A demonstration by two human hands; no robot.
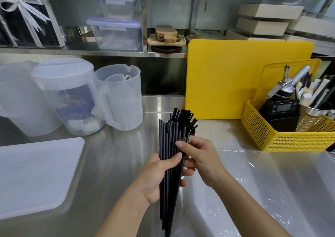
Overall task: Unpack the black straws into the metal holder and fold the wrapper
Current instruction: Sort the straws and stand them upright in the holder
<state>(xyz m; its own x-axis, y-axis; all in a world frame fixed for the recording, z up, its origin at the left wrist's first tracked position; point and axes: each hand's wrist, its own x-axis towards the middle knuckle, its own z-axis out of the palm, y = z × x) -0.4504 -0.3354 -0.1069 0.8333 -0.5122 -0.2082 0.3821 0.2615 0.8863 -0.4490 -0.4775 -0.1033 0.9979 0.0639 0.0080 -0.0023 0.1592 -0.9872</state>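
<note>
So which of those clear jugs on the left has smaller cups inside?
The rightmost jug, nearest the black straws: it is lidless with measuring cups nested inside. The middle jug wears a lid and holds packets.

Bright, even light falls from above. The steel counter (116, 164) left of the left hand (159, 175) carries broad soft glare; the clear wrapper (253, 173) right of the right hand (201, 160) glints white. Shadows under the 2 hands are faint. The black straws (170, 137) look sharp; the shelf (108, 52) beyond them bows, corners soften.
</note>
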